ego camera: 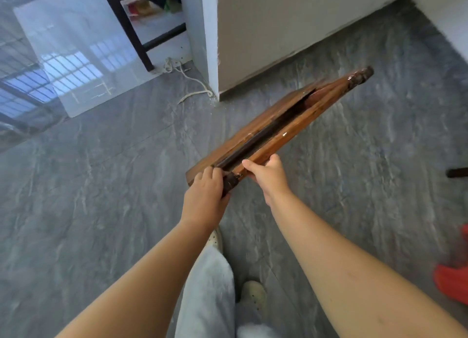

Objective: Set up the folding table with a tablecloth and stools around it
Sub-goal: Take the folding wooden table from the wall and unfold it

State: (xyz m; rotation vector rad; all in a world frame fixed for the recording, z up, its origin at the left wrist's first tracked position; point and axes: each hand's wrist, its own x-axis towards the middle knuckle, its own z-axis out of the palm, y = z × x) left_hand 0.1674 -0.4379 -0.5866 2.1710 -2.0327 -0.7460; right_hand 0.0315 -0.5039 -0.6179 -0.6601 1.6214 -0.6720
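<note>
Folding table (278,135): glossy orange-brown wood, leg ends darker brown. Floor (101,185): grey tile, marbled with pale streaks; one patch reflects a blue-white window grid. Wall (278,33): off-white. Trousers (205,287): light grey. Shoes (253,294): cream. Rope (192,84): off-white. Object at right edge (450,282): bright red, blurred.

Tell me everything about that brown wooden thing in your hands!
The folded wooden table is glossy reddish-brown: a flat top with dark-ended legs folded against it. It is held above the grey floor, tilted on edge, pointing away rightward. The left hand grips a leg end at the near corner; the right hand holds the rail beside it.
</note>
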